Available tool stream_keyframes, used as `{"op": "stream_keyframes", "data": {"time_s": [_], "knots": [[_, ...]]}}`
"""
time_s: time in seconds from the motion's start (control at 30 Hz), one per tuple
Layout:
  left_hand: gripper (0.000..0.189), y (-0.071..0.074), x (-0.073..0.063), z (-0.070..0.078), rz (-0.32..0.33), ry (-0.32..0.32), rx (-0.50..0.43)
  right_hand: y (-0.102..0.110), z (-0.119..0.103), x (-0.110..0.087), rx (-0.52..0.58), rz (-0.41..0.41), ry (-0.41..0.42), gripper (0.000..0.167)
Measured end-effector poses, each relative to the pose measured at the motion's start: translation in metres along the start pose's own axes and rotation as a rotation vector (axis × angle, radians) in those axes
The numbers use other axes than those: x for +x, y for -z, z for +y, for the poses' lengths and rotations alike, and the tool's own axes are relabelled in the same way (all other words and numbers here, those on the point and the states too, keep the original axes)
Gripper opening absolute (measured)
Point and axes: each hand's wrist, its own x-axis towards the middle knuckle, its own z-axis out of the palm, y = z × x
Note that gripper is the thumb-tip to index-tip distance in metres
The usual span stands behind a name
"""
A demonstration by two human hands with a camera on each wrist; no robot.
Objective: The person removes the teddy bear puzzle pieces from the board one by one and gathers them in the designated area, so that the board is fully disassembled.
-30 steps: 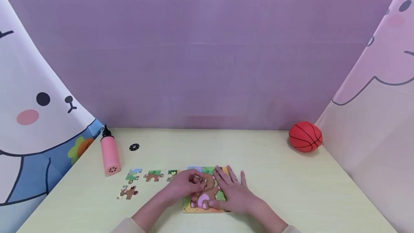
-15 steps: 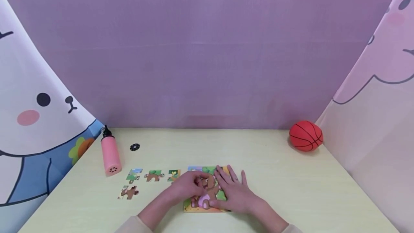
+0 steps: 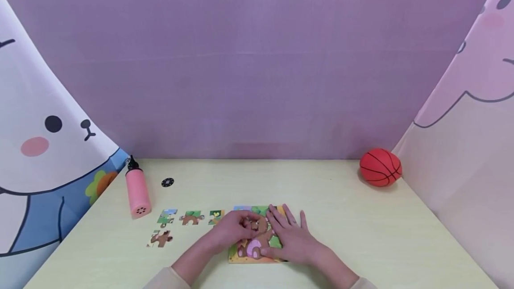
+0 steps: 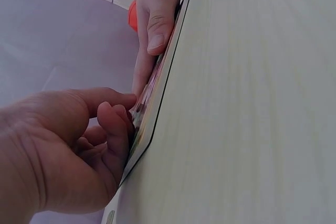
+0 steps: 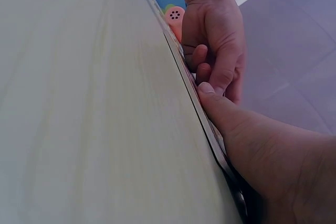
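A jigsaw puzzle (image 3: 254, 249) with a brown bear picture lies flat on the table in the head view. My left hand (image 3: 233, 231) is over its left part, thumb and index finger pinching a puzzle piece at the bear's face. The fingers hide most of that piece. In the left wrist view the left hand (image 4: 68, 145) is low against the puzzle's surface with its other fingers curled. My right hand (image 3: 295, 241) rests on the puzzle's right side, fingers spread. In the right wrist view, the right thumb (image 5: 215, 100) lies on the board close to the left fingers.
Several loose puzzle pieces lie to the left, among them a green and brown piece (image 3: 192, 217) and a brown piece (image 3: 161, 238). Farther back are a pink bottle-shaped pump (image 3: 137, 191), a black round chip (image 3: 167, 182) and a red ball (image 3: 380, 167).
The left fingers have shifted slightly over the bear's face, with the thumb moving a little to the right. The right hand stays in place on the puzzle.
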Motion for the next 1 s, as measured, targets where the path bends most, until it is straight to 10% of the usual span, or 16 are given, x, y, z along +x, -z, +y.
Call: {"op": "stream_keyframes", "data": {"time_s": [1.0], "knots": [[0.023, 0.0024, -0.0026, 0.0027, 0.144, 0.007, -0.165, -0.0001, 0.0006, 0.0006, 0.007, 0.008, 0.003, 0.100]]}}
